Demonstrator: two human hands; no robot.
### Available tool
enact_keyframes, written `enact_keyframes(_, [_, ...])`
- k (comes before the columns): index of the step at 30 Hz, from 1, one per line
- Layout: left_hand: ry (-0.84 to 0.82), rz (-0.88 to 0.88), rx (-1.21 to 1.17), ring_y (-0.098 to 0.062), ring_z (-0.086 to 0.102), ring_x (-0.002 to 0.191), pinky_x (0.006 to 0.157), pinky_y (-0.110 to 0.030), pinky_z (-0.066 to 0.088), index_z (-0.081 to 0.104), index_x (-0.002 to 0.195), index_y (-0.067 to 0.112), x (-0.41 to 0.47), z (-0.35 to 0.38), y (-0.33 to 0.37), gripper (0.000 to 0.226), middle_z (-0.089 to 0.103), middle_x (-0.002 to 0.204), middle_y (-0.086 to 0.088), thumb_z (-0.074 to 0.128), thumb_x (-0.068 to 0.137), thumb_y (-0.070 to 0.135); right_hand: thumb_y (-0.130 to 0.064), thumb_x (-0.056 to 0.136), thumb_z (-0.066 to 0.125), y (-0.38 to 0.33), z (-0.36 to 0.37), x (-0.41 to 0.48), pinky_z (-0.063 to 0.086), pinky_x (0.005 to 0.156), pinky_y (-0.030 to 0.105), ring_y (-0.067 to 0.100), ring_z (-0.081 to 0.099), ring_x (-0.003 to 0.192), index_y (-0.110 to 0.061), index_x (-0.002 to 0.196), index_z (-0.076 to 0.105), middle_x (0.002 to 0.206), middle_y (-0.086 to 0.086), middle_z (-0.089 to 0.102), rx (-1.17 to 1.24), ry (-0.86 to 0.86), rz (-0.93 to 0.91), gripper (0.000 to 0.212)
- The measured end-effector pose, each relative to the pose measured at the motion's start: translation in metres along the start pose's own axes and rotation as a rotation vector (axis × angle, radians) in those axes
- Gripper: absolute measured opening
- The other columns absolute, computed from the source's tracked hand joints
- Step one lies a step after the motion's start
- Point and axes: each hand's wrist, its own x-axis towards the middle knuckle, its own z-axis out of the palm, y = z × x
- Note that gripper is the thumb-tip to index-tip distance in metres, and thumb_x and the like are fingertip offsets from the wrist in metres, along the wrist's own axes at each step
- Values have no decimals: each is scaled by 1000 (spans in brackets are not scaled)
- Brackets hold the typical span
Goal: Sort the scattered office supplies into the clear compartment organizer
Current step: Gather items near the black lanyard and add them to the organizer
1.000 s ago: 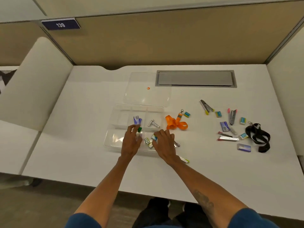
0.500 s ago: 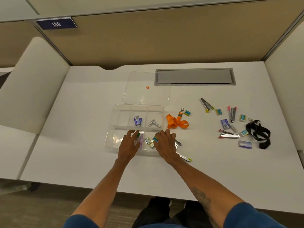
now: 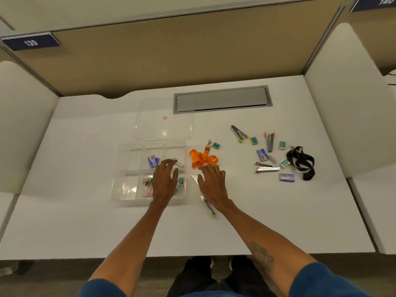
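Observation:
The clear compartment organizer [image 3: 128, 161] lies on the white desk left of centre. It holds blue staple boxes [image 3: 153, 161], a small silver piece [image 3: 178, 163], a pink stapler [image 3: 147, 186] and teal-labelled boxes [image 3: 181, 181]. My left hand [image 3: 164, 181] hovers over its right compartments, fingers spread, holding nothing. My right hand [image 3: 212, 182] is flat over the desk just right of the organizer, fingers apart, above a silver stapler [image 3: 208, 206] with a yellow tip. An orange lanyard [image 3: 201, 159] lies just beyond my right hand.
The organizer's clear lid [image 3: 164, 118] lies behind it, partly over a grey cable hatch [image 3: 222, 99]. At the right lie several staplers, staple boxes and a black lanyard [image 3: 302, 162]. Partition walls stand at the back and both sides.
Both hands have let go of small items inside the organizer and lifted. My right hand moved right, out of the organizer and over the desk. The camera view shifted.

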Motion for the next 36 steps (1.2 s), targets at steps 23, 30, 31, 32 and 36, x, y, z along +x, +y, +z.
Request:
enact_keyframes(23, [-475,322,-11,-26,57,109,89,-37,40,60,123,17,32,188,258,35,61,126,-5,62,89,25,-7,69,75,251,-108,-46,44,76,39,29,56,100,-8,113,58,109,10,61,-68,54,499,47])
enact_keyframes(30, [-453,387,97,-30,58,103,87,-43,39,64,115,16,40,230,302,35,68,108,-7,68,84,30,-8,69,77,271,-109,-45,46,74,41,29,58,96,-12,106,64,105,8,64,-107,-4,450,40])
enact_keyframes(31, [-448,393,132,-30,60,97,83,-42,41,66,110,15,40,235,306,34,69,101,-6,71,80,30,-8,70,76,272,-109,-45,46,74,40,28,58,95,-13,105,64,103,7,64,-118,-9,445,38])
enact_keyframes(32, [-456,396,175,-30,61,92,79,-41,43,67,105,15,40,239,310,32,69,94,-5,74,77,30,-8,70,76,274,-109,-46,46,72,39,27,57,93,-14,103,64,101,6,64,-127,-13,440,35])
enact_keyframes(36, [-483,392,286,-28,60,87,78,-40,41,68,98,17,37,251,317,24,67,88,-3,72,75,24,-10,74,75,278,-111,-51,47,71,38,25,56,90,-15,103,64,98,6,62,-125,-38,444,31])
